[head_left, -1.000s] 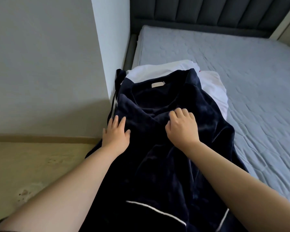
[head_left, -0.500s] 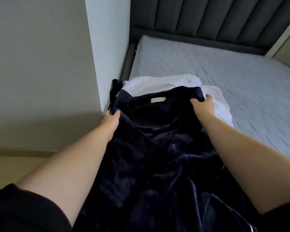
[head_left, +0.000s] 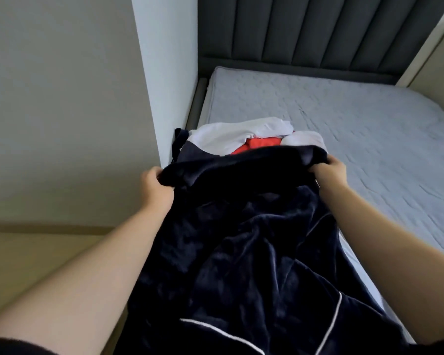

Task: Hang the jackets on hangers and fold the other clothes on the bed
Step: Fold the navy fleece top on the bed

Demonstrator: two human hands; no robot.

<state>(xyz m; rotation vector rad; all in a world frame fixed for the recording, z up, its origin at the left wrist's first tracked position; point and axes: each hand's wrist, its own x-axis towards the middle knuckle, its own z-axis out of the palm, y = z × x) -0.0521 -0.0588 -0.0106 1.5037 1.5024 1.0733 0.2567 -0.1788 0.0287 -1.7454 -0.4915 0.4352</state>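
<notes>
A dark navy velvet garment [head_left: 254,252] with thin white piping lies along the left side of the bed [head_left: 369,139], its lower part hanging toward me. My left hand [head_left: 154,187] grips its upper left corner and my right hand [head_left: 330,171] grips its upper right corner. The top edge between them is lifted and folded toward me. Beyond that edge lie white clothes [head_left: 231,135] and a red garment [head_left: 260,145] on the mattress.
A white wall corner [head_left: 162,80] stands close on the left of the bed, and a dark padded headboard [head_left: 318,34] rises at the far end. Pale floor [head_left: 36,257] lies to my left. The grey quilted mattress stretches away to the right.
Both hands moved from the garment's middle out to its upper corners and gripped them. The top edge is now lifted and drawn toward me, uncovering a red garment among the white clothes.
</notes>
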